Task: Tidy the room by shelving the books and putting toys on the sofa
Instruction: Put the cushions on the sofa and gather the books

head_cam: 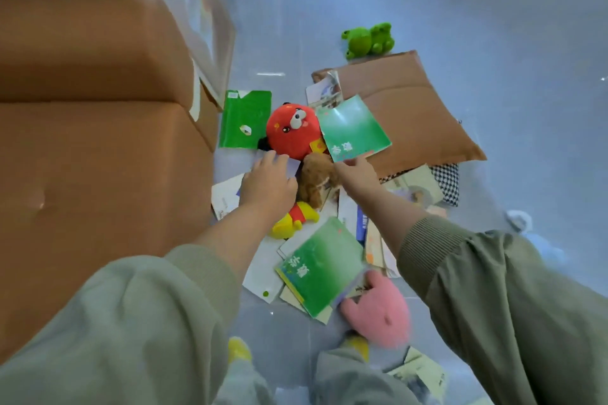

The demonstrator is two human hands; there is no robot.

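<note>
Pink plush [381,312] nearest; books [324,268] and toys strewn over grey floor [493,26] beside orange sofa [92,128]. Left hand [268,182] spread flat; right hand [357,171] pinching green book [353,128].

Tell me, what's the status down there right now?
Right hand pinching green book. Left hand down on a pale book, grip unclear. Brown plush between them, toys and books still floored.
</note>
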